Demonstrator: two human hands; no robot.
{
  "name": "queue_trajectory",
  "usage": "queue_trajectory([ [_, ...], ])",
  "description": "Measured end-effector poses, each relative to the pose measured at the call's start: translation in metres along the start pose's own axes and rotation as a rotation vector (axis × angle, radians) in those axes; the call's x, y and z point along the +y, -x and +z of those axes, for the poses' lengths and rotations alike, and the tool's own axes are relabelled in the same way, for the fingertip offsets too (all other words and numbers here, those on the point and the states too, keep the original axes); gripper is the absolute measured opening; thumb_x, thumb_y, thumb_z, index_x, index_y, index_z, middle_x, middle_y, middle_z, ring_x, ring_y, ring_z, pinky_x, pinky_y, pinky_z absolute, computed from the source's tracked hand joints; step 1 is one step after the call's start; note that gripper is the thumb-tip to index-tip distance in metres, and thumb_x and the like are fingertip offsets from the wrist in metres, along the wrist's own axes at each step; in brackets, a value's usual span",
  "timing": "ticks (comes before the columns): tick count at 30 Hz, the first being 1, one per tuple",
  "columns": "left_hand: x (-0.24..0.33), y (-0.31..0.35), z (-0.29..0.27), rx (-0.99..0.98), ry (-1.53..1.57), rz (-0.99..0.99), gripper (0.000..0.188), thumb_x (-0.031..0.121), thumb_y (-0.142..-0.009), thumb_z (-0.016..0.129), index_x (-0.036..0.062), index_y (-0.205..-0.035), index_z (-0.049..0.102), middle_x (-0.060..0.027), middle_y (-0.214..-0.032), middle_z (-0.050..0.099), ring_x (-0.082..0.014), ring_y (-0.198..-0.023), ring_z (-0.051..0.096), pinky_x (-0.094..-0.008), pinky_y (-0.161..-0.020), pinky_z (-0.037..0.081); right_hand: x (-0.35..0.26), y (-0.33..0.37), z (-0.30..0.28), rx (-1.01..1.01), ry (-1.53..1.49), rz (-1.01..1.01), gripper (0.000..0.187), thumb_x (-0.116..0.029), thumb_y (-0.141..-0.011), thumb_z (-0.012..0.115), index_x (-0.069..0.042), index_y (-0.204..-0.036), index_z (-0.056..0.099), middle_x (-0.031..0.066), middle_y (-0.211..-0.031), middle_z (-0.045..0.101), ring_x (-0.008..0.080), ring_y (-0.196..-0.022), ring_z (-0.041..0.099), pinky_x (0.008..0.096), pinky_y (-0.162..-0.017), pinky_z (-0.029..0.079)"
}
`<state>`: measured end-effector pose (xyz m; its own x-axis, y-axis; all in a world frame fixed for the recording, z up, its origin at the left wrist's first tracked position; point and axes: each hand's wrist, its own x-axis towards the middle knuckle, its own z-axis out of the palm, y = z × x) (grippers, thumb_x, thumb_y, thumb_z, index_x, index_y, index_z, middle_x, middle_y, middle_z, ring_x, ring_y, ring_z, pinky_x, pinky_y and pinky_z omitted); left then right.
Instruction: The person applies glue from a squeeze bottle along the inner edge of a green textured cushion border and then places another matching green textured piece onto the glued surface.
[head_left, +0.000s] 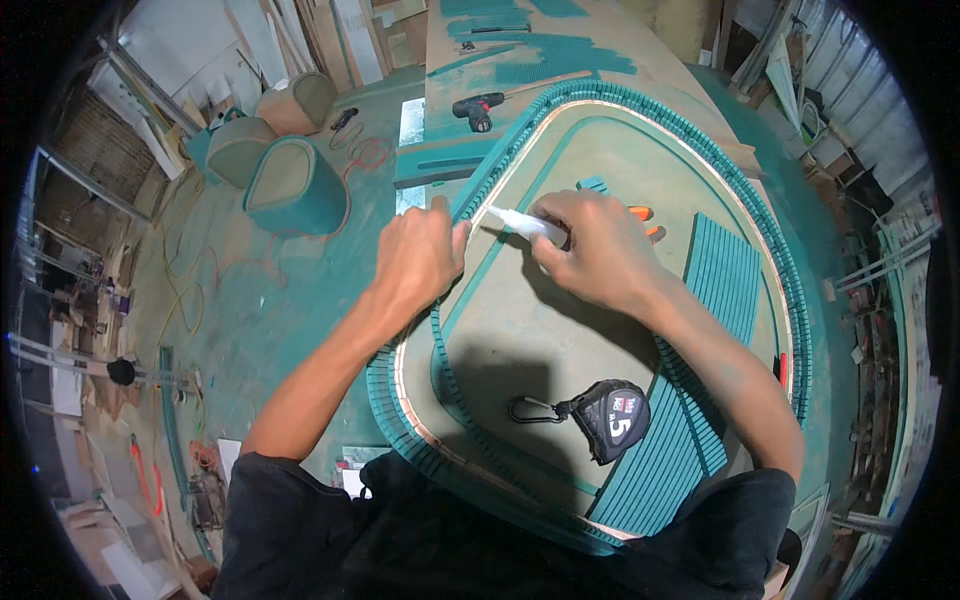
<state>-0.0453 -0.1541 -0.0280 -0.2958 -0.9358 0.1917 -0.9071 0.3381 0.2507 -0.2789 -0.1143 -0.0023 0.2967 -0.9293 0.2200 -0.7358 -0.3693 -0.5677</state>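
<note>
My right hand [600,245] is closed round a small white squeeze bottle [530,226] with a pointed nozzle. The nozzle tip points left, at the inner edge of a rim on a large rounded panel [570,300]. A green slotted strip [395,400] bends round that rim. My left hand [418,250] is closed over the strip on the left side, near the nozzle; its fingertips are partly hidden. Beside my right hand lies an orange-handled tool [645,222], mostly covered. A small green offcut [593,185] rests just beyond the hand.
A black tape measure [612,420] with a carabiner lies on the panel near me. Grooved green sheets [725,270] lie at its right. Beyond, a drill [480,110] sits on the paint-stained table [650,30]. Green rounded forms [295,185] and cables [190,300] are on the floor at left.
</note>
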Motion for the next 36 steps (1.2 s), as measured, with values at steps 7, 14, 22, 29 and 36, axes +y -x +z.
queue_trajectory([
  [7, -0.001, -0.003, -0.01, -0.021, 0.077, -0.041, 0.035, 0.031, -0.093, 0.075, -0.0033, -0.096, 0.07, -0.03, -0.083, 0.07, -0.0515, -0.085, 0.069, -0.0568, -0.079, 0.054, 0.004, -0.019, 0.006, 0.044, 0.114, -0.068, 0.025, -0.021, -0.086, 0.068, 0.001, -0.096, 0.077, 0.023, -0.095, 0.072, 0.0413, -0.094, 0.07, 0.0536, -0.083, 0.057],
  [14, 0.008, -0.006, -0.009, -0.047, 0.018, -0.145, 0.033, 0.033, -0.092, 0.076, 0.0006, -0.096, 0.072, -0.0272, -0.086, 0.072, -0.0487, -0.089, 0.07, -0.056, -0.08, 0.054, 0.005, -0.032, 0.013, 0.006, 0.186, -0.047, 0.029, -0.02, -0.085, 0.071, -0.002, -0.107, 0.079, 0.0187, -0.098, 0.071, 0.0393, -0.095, 0.07, 0.0504, -0.084, 0.055],
  [22, 0.0, 0.001, -0.004, 0.019, 0.1, -0.118, 0.034, 0.034, -0.093, 0.076, 0.0014, -0.098, 0.072, -0.0266, -0.084, 0.071, -0.0484, -0.087, 0.07, -0.0558, -0.077, 0.054, -0.007, -0.041, 0.011, -0.047, 0.236, -0.079, 0.026, -0.018, -0.085, 0.071, -0.002, -0.104, 0.079, 0.02, -0.097, 0.071, 0.0403, -0.094, 0.07, 0.0506, -0.084, 0.055],
  [29, -0.001, 0.009, -0.011, 0.005, 0.155, -0.12, 0.035, 0.037, -0.094, 0.077, 0.0027, -0.103, 0.075, -0.0266, -0.084, 0.072, -0.0486, -0.085, 0.07, -0.0553, -0.077, 0.055, -0.014, -0.033, -0.002, 0.012, 0.239, -0.069, 0.023, -0.018, -0.087, 0.07, -0.002, -0.1, 0.08, 0.023, -0.095, 0.074, 0.0424, -0.091, 0.073, 0.0521, -0.085, 0.059],
  [36, -0.002, 0.027, -0.015, -0.007, 0.143, -0.22, 0.034, 0.033, -0.093, 0.076, 0.0005, -0.102, 0.076, -0.0294, -0.084, 0.071, -0.049, -0.085, 0.07, -0.0551, -0.08, 0.054, -0.009, -0.018, -0.005, -0.039, 0.179, -0.009, 0.03, -0.019, -0.087, 0.07, -0.004, -0.111, 0.08, 0.0196, -0.099, 0.073, 0.0398, -0.094, 0.072, 0.0483, -0.087, 0.057],
])
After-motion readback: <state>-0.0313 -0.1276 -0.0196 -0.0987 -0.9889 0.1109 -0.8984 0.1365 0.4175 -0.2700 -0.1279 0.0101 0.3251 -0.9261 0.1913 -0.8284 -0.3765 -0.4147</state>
